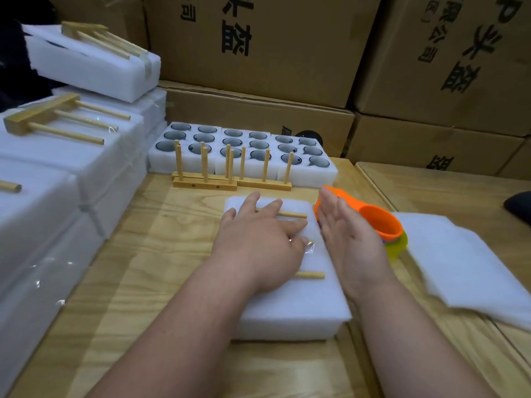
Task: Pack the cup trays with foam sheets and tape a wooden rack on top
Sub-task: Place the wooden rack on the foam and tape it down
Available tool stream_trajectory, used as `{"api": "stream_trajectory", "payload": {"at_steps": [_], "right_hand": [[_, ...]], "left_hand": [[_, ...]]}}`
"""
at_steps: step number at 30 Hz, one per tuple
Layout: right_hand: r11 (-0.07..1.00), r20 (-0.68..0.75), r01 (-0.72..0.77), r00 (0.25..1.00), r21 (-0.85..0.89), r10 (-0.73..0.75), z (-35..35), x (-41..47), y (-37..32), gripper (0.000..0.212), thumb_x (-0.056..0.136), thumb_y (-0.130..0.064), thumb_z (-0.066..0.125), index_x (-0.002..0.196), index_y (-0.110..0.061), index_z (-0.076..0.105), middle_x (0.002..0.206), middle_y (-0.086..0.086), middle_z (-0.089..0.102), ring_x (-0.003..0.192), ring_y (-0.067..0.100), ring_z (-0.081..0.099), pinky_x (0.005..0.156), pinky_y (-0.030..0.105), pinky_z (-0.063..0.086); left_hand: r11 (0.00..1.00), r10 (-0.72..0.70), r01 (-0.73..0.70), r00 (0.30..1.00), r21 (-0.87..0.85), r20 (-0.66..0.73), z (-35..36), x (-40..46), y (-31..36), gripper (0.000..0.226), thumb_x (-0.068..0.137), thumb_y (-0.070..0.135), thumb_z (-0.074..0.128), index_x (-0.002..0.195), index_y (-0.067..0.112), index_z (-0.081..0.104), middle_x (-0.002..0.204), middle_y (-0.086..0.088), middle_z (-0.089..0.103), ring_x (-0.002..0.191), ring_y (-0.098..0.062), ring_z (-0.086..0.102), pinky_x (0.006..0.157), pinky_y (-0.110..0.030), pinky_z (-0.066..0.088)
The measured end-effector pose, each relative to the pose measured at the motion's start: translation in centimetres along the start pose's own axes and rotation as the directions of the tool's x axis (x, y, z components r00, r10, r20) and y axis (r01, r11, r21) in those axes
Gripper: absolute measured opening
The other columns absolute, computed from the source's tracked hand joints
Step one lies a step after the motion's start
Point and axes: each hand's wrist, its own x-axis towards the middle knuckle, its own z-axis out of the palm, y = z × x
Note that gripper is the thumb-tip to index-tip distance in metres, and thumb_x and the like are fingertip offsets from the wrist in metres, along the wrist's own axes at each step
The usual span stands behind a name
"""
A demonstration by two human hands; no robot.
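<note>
Foam pack (290, 300) mid-frame looks light and squashy; left hand (258, 242) presses the rack (310, 274) flat, right hand (349, 242) fingers straight, holding nothing.

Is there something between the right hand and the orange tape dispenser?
Nothing visible. The right hand, fingers straight, is beside the foam pack, and the orange tape dispenser lies directly behind it on the table.

A packing warehouse: stacked cardboard cartons (258, 44) behind a wooden workbench (178, 254)
</note>
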Motion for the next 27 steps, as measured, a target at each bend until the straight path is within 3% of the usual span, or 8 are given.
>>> {"api": "stream_trajectory", "payload": {"at_steps": [3,6,10,13,16,18,22,27], "right_hand": [[0.985,0.057,-0.125,0.991,0.115,0.119,0.1,-0.1,1.1,0.055,0.083,-0.043,0.063,0.134,-0.024,0.06,0.102,-0.018,0.076,0.086,-0.006,0.072,0.066,0.014,0.057],[0.985,-0.099,-0.01,0.995,-0.17,-0.007,-0.3,0.7,2.2,0.046,0.105,-0.042,0.044,0.145,-0.02,0.051,0.106,-0.035,0.053,0.083,-0.034,0.053,0.072,-0.007,0.038],[0.97,-0.118,0.003,0.992,-0.243,-0.033,-0.4,1.1,2.6,0.037,0.107,-0.046,0.033,0.138,-0.034,0.047,0.113,-0.036,0.048,0.085,-0.04,0.045,0.075,-0.011,0.032],[0.973,-0.083,0.02,0.996,-0.231,-0.04,-0.4,0.7,2.9,0.027,0.105,-0.047,0.044,0.126,-0.041,0.06,0.121,-0.03,0.06,0.104,-0.027,0.054,0.093,0.0,0.041],[0.972,0.04,-0.025,0.999,-0.233,0.035,-0.7,0.5,2.7,0.062,0.092,-0.034,0.065,0.151,-0.035,0.046,0.152,-0.016,0.047,0.138,0.006,0.048,0.117,0.035,0.038],[0.959,0.057,-0.048,0.996,-0.278,0.066,-0.9,0.7,2.6,0.075,0.079,-0.033,0.065,0.151,-0.043,0.044,0.147,-0.02,0.049,0.131,0.007,0.056,0.109,0.037,0.048],[0.974,0.084,-0.082,0.991,-0.212,0.101,-1.6,1.1,2.6,0.059,0.096,-0.013,0.055,0.146,-0.044,0.051,0.126,-0.022,0.061,0.101,0.003,0.073,0.069,0.023,0.059],[0.985,0.185,-0.172,0.967,-0.025,0.174,-1.8,1.0,2.5,0.053,0.101,-0.008,0.052,0.144,-0.039,0.055,0.136,0.0,0.063,0.108,0.025,0.074,0.075,0.036,0.062]], "left_hand": [[1.0,0.011,-0.011,1.0,-0.002,-0.004,-0.1,0.1,0.0,0.046,0.102,0.061,0.027,0.147,0.068,0.025,0.171,0.016,0.007,0.157,-0.02,-0.014,0.125,-0.055,0.0],[1.0,0.008,-0.008,1.0,0.0,0.01,-0.1,0.1,0.0,0.043,0.101,0.063,0.028,0.143,0.074,0.024,0.17,0.018,0.007,0.157,-0.019,-0.014,0.125,-0.055,0.0],[1.0,-0.001,0.001,1.0,-0.015,0.025,-0.3,-0.1,0.1,0.04,0.101,0.064,0.029,0.139,0.075,0.032,0.17,0.02,0.005,0.156,-0.017,-0.016,0.125,-0.055,-0.002],[1.0,-0.003,0.003,0.999,0.0,0.035,-0.2,-0.1,0.2,0.044,0.099,0.068,0.03,0.143,0.072,0.03,0.17,0.02,0.002,0.156,-0.017,-0.019,0.125,-0.055,-0.003],[0.999,-0.005,0.004,0.999,0.033,0.039,-0.2,-0.1,0.2,0.049,0.098,0.068,0.029,0.147,0.068,0.025,0.17,0.02,0.001,0.156,-0.017,-0.019,0.125,-0.055,-0.003],[0.999,-0.012,0.01,0.999,0.048,0.044,-0.2,-0.1,0.3,0.052,0.099,0.067,0.026,0.151,0.063,0.023,0.17,0.02,-0.001,0.156,-0.017,-0.02,0.126,-0.054,-0.003],[0.998,-0.018,0.014,0.998,0.066,0.06,-0.3,-0.1,0.3,0.052,0.102,0.065,0.022,0.153,0.061,0.02,0.169,0.022,-0.004,0.156,-0.017,-0.02,0.126,-0.052,-0.003],[1.0,-0.011,0.011,0.998,-0.011,0.06,-0.5,-0.2,0.2,0.044,0.101,0.067,0.024,0.145,0.07,0.025,0.169,0.024,-0.001,0.155,-0.013,-0.021,0.126,-0.05,-0.003]]}}
